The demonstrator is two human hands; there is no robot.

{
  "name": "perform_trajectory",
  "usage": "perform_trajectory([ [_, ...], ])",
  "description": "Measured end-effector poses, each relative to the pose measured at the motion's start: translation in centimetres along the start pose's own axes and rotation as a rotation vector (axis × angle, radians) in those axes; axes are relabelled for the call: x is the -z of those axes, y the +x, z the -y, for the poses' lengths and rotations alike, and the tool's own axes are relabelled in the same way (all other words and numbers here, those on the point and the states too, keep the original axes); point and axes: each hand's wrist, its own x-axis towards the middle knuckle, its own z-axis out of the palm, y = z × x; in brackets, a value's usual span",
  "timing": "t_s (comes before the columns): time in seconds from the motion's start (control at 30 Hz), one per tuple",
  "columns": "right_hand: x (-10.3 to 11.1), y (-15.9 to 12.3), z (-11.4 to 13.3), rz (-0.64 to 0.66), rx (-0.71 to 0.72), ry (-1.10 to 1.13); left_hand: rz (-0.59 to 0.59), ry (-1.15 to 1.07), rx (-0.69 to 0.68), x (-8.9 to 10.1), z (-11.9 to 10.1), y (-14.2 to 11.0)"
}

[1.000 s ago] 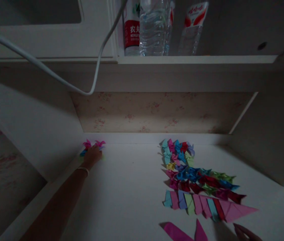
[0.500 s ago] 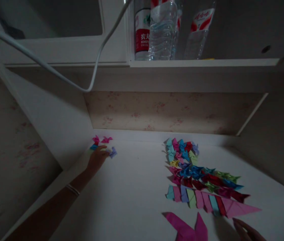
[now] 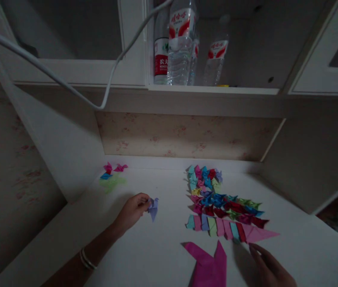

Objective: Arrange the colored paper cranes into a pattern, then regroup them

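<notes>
A lavender origami bird (image 3: 153,208) is pinched between the thumb and fingers of my left hand (image 3: 134,210), above the white desk. At the desk's far left lie small pink origami birds (image 3: 121,168), with blue and light green ones (image 3: 113,182) beside them. My right hand (image 3: 270,265) holds nothing that I can see, its fingers extended, with the tips just below the long pink folded piece (image 3: 258,233). That piece ends a row of overlapping coloured origami (image 3: 212,226). Behind this row stand several more rows of small origami birds (image 3: 216,199).
A large magenta folded paper (image 3: 209,265) lies at the front of the desk (image 3: 157,251). A white cable (image 3: 110,81) hangs across the upper left. Overhead is a cabinet shelf (image 3: 216,90) with several plastic bottles (image 3: 182,48). Side panels bound the desk left and right.
My left hand has moved right and toward me from the far left group, carrying the lavender bird. The light green paper there is now uncovered. The view has shifted to the right.
</notes>
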Motion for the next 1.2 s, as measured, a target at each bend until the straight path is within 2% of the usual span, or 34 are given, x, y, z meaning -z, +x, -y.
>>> perform_trajectory([
  [0.17, -0.2, -0.1, 0.2, 0.030, -0.041, 0.026, 0.153, 0.015, -0.024, -1.6, 3.8, 0.3],
  [0.27, -0.4, 0.0, 0.0, 0.044, -0.029, 0.040, 0.124, 0.153, -0.076, -1.4, 5.1, 1.0],
  [0.37, -0.5, 0.0, 0.1, 0.047, -0.034, 0.058, 0.132, 0.359, -0.174, -0.8, 4.9, 1.5],
  [0.47, -0.5, 0.0, 0.3, 0.052, -0.058, 0.050, 0.231, 0.556, -0.303, -0.3, 4.2, 1.7],
  [0.57, -0.5, 0.0, 0.5, 0.067, -0.062, 0.044, 0.334, 0.679, -0.362, -0.2, 3.8, 2.0],
  [0.63, -0.4, 0.0, 0.5, 0.064, -0.061, 0.045, 0.376, 0.705, -0.380, -0.3, 3.8, 2.2],
  [0.87, -0.4, -0.2, 0.6, 0.061, -0.024, 0.100, 0.414, 0.639, -0.400, -0.2, 4.0, 2.9],
  [1.03, -0.3, -0.4, 1.0, 0.062, -0.049, 0.103, 0.323, 0.538, -0.395, 0.0, 2.8, 2.8],
  [1.2, -0.2, -0.3, 1.2, 0.029, -0.029, 0.064, -0.022, 0.488, -0.329, -0.9, 1.3, 0.6],
])
